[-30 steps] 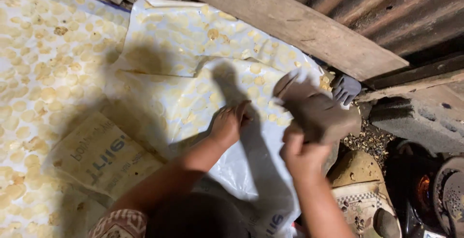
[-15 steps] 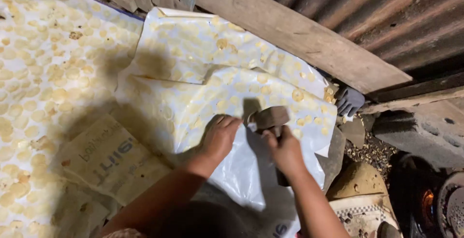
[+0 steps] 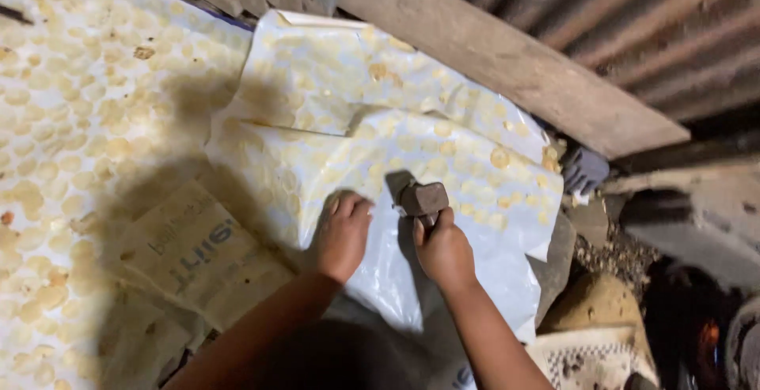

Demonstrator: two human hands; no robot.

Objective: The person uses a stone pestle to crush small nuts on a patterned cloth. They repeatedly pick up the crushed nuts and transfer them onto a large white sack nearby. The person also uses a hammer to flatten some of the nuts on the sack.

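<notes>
Right hand clamped on handle of mallet, head resting on white sheet. Left hand fingers curled, pressing sheet flat just beside mallet. Sheet dotted with pale yellow discs. Brown printed sack left of hands. Wooden plank beyond sheet.

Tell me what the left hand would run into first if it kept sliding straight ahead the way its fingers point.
Likely only more of the white plastic sheet it rests on, then the pale round discs spread across it. The wooden plank lies far beyond. The left hand looks flat, though depth is unclear.
</notes>
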